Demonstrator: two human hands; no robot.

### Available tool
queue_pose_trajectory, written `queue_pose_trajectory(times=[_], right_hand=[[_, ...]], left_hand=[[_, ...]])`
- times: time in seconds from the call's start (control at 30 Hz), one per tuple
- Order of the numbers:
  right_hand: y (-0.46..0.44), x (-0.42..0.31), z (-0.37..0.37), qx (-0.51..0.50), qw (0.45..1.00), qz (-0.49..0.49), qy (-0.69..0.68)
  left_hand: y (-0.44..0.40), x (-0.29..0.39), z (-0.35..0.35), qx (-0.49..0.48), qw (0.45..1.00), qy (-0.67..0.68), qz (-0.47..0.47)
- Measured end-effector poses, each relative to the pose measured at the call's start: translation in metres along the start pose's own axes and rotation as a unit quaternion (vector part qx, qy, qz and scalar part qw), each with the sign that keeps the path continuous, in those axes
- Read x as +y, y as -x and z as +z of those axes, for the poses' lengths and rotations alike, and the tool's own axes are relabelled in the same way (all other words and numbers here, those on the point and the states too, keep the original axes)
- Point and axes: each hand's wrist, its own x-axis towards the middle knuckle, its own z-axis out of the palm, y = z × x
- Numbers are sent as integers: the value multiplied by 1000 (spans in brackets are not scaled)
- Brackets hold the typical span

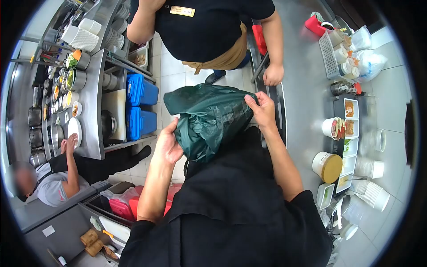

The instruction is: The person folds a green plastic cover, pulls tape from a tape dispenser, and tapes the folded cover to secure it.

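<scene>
A crumpled dark green plastic sheet or bag (213, 118) is stretched between my two hands in front of my black apron. My left hand (170, 143) holds its lower left edge, palm turned up, the fingers partly hidden by the folds. Its upper right corner is pinched between thumb and fingers of my right hand (261, 109). The side of it away from me cannot be seen.
A person in a black shirt (213, 35) stands just ahead. Another person (58, 180) works at the left counter (95, 84). Blue bins (142, 122) sit under it. The right steel counter (302, 111) carries food trays (351, 127), a tub (327, 167) and stacked cups (373, 196).
</scene>
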Motion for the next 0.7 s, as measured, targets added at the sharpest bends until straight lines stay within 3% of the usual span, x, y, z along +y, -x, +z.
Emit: queue_pose_trajectory(times=[0.2, 0.3, 0.33, 0.43, 0.47, 0.5, 0.57, 0.6, 0.67, 0.7], right_hand=[[1, 8, -3, -5, 999, 19, -46], [15, -40, 11, -26, 987, 51, -151], [20, -55, 14, -49, 984, 45, -163], [21, -76, 26, -100, 986, -22, -130], [20, -80, 35, -101, 988, -21, -119], [13, -76, 37, -103, 988, -22, -116], [2, -51, 37, -58, 993, -92, 49], [-5, -36, 33, -33, 999, -29, 1], [-21, -13, 17, -9, 999, -23, 35], [-24, -3, 9, 12, 998, -3, 61]], left_hand=[[27, 14, 3, 28, 981, -126, 146], [69, 42, 30, -43, 973, -130, 185], [83, 50, 45, -136, 970, -123, 162], [41, 35, -2, -128, 929, -130, 321], [22, 24, -3, -72, 908, -226, 345], [1, 14, -2, 0, 860, -359, 363], [-29, -4, 4, 102, 671, -646, 349], [-33, -15, 4, 115, 599, -715, 343], [-26, -27, 16, 112, 532, -763, 351], [-24, -26, 28, 102, 534, -763, 349]])
